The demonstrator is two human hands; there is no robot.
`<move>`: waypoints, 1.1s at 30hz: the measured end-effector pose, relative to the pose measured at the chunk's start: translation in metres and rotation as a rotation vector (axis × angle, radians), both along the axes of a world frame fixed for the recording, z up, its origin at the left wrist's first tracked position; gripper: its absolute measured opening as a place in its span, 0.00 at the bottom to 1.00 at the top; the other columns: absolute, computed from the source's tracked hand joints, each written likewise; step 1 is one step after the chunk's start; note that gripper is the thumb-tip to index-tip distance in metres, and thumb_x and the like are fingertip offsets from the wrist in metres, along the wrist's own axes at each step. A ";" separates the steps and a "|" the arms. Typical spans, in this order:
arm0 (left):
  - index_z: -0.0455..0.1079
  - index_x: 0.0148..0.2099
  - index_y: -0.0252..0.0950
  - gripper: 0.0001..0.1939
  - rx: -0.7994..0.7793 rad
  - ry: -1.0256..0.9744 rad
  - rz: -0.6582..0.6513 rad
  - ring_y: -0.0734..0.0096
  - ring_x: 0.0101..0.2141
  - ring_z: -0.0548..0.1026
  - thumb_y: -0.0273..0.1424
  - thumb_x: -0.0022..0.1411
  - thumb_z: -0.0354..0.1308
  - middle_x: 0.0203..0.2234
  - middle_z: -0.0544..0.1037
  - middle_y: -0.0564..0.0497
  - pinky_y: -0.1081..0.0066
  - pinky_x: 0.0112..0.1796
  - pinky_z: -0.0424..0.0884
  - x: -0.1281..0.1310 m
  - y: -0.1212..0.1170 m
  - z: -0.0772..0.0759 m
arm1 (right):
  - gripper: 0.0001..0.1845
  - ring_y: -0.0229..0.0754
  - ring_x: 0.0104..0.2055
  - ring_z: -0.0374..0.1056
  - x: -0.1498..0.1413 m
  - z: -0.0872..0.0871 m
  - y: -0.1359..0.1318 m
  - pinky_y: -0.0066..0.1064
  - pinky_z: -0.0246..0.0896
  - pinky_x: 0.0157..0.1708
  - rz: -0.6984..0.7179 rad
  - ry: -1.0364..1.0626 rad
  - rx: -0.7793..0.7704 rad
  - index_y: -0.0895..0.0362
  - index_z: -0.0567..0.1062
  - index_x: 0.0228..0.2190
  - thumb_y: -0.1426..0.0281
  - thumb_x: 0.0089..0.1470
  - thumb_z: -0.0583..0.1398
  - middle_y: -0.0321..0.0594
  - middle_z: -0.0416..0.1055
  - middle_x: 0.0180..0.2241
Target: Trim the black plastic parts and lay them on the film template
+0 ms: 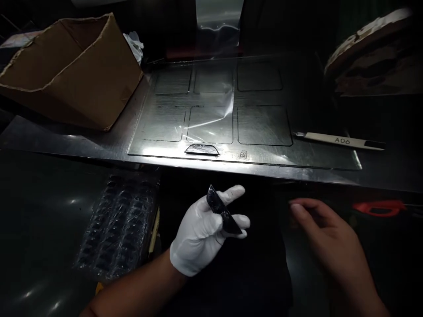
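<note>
My left hand (pixel 201 229), in a white glove, grips a small glossy black piece (pixel 218 209) with slanted ends between thumb and fingers, in front of the metal table's edge. The piece is tilted, its upper end pointing up and left. To the right, my bare right hand (pixel 330 237) is apart from it, thumb and index fingertips pinched together. Whatever they may hold is too small to make out. Another trapezoid piece (pixel 202 150) with a dark rim lies at the front of a plate (pixel 261 125) marked with rounded rectangles.
A cardboard box (pixel 95 83) stands at the back left. Below it sits a clear plastic tray (pixel 115 224) of dark pieces. A white-handled blade marked A06 (pixel 343 140) lies on the right. Clear film (pixel 218 57) drapes onto the plate. A red-handled tool (pixel 378 208) is farther right.
</note>
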State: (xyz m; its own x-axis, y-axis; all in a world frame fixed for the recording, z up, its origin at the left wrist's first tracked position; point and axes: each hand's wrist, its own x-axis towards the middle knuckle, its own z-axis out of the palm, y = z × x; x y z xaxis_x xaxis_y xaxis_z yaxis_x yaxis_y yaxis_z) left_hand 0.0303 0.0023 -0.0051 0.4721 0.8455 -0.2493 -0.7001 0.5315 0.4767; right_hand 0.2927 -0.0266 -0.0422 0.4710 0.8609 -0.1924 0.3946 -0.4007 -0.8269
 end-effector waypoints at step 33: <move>0.73 0.65 0.42 0.25 -0.076 0.213 0.206 0.50 0.58 0.79 0.36 0.69 0.69 0.65 0.74 0.40 0.59 0.55 0.79 -0.038 0.015 -0.013 | 0.06 0.34 0.24 0.64 -0.092 0.113 0.069 0.22 0.62 0.22 0.788 -0.118 0.300 0.48 0.73 0.34 0.67 0.67 0.62 0.31 0.66 0.26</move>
State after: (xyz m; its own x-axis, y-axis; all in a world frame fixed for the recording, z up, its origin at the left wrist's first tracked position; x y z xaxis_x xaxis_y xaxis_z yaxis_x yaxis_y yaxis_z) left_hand -0.0076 0.0170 -0.0182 0.2233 0.8933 -0.3902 -0.6856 0.4285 0.5886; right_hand 0.2006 0.0422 0.0710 -0.2848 0.9524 0.1088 0.5567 0.2567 -0.7901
